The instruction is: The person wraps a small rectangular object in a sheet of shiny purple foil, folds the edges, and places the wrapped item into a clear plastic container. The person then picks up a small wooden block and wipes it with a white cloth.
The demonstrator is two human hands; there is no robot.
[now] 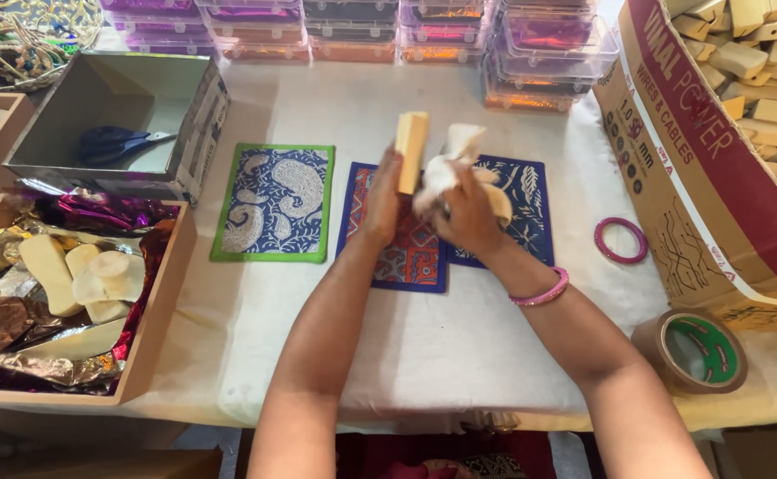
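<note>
The left hand (pixel 381 197) grips a tan wooden block (pixel 411 149) upright, long axis vertical; the right hand (pixel 464 213) clutches what looks like a white cloth (pixel 446 164) beside it.

Pale tan rectangular wooden block (pixel 412 149), white crumpled cloth (pixel 446 164), blue-and-white paisley fabric mat edged in green (pixel 274 202), red-and-blue geometric patterned mat (pixel 406 253), pink plastic bangle (pixel 620 240), brown tape roll with green core (pixel 692 350), white-covered worktop (pixel 424 346)

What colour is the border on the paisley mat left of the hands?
Bright green, framing a blue-and-white paisley mat; the head view shows it clearly.
</note>
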